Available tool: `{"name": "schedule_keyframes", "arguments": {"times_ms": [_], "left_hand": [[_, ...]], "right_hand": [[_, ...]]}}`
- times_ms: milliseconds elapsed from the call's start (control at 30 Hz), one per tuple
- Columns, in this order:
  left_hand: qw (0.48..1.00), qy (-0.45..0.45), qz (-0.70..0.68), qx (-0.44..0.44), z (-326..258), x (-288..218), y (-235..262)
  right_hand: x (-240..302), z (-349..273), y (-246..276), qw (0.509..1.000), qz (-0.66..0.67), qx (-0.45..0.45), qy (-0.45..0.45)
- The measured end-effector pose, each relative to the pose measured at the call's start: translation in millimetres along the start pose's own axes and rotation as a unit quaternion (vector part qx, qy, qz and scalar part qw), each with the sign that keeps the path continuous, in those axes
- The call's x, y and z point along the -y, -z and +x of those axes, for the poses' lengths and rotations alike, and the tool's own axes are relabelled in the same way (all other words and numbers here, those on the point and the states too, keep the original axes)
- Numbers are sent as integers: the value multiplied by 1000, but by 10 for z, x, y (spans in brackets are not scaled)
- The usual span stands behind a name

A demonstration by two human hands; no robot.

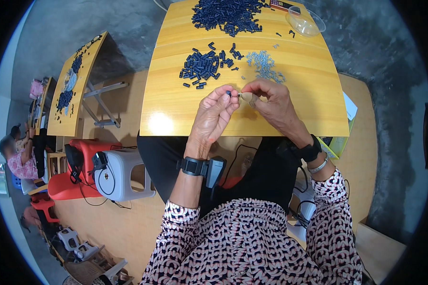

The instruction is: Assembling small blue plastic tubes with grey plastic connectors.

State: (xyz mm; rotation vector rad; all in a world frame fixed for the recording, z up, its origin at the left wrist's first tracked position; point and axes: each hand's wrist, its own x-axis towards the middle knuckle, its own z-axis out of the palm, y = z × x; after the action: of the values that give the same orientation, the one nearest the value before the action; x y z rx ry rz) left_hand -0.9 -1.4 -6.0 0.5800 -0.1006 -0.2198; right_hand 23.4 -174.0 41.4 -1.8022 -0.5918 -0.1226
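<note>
My left hand [214, 111] is closed in a pinch around a small dark blue plastic piece [228, 93], just over the near part of the table. Close against it, my right hand [269, 102] pinches something tiny between thumb and fingertips; the fingers hide most of it. Beyond my left hand lies a pile of dark blue plastic pieces [199, 65], short and tube-like. A smaller heap of grey pieces [263, 64] is spread beyond my right hand.
A larger dark blue heap [227, 15] covers the far side of the yellow wooden table [169, 102]. A clear plastic bowl [303, 24] stands far right. At left are a second table [57, 118], a grey stool [123, 175], a red stool [88, 161] and another person [21, 159].
</note>
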Motion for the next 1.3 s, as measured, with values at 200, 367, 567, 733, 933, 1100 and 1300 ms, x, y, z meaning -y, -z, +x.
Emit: {"name": "schedule_keyframes", "arguments": {"times_ms": [200, 367, 567, 733, 933, 1100, 1300], "left_hand": [[999, 13, -31, -14, 5, -29, -24], [999, -4, -46, -23, 8, -24, -46], [994, -13, -110, -11, 20, -25, -14], [988, -10, -148, -37, 7, -42, -38], [991, -3, -128, -30, 5, -51, -44], [994, -8, -106, -15, 5, -44, -61], [997, -10, -81, -10, 0, -41, -57]], "right_hand": [[119, 40, 2, 1000, 27, -4, 1], [108, 25, -9, 1000, 12, -9, 2], [71, 32, -94, 999, 24, -34, 22], [98, 38, -168, 998, 51, -29, 22], [119, 65, -205, 998, 50, -27, 22], [73, 67, -203, 999, 28, -20, 6], [64, 61, -192, 1000, 16, -21, 8]]}}
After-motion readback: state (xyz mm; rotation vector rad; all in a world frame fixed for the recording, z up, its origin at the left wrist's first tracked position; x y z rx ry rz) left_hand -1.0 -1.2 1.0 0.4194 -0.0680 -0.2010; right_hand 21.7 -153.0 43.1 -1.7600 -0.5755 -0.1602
